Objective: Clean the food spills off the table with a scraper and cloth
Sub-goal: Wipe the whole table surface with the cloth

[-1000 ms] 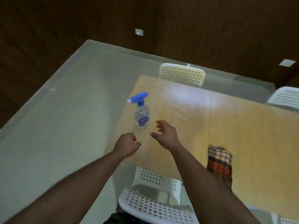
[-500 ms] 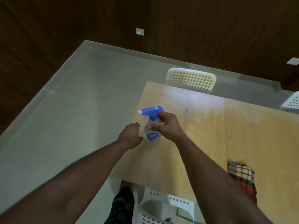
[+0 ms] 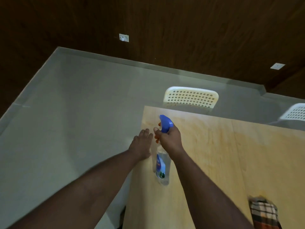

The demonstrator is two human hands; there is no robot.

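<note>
The right hand (image 3: 170, 139) is wrapped round the neck of a spray bottle (image 3: 162, 164), just under its blue trigger head (image 3: 165, 123), and holds it lifted over the worktop (image 3: 214, 154) with the clear body hanging down toward the person. The left hand (image 3: 142, 144) hangs just beside it with fingers straight and loosely together, holding nothing; whether its fingertips touch the bottle I cannot tell. That hand sits right at the worktop's left edge, and the two forearms run back to the bottom of the view.

The pale wooden worktop has its far left corner just beyond the hands, and its left edge drops to a wide stretch of grey floor (image 3: 74, 121) with plenty of open room. To the right the wood runs on bare toward the frame's edge. A checked cloth (image 3: 264, 214) lies on the worktop near the lower right corner, partly cut off and blurred. No scraper can be made out, and any spills on the wood are too faint to tell.

A white perforated chair (image 3: 191, 97) stands at the far edge, and a second chair (image 3: 295, 113) is cut off at the right. Dark wood wall (image 3: 181, 30) closes the room behind, with a small white socket (image 3: 124, 37) on it.
</note>
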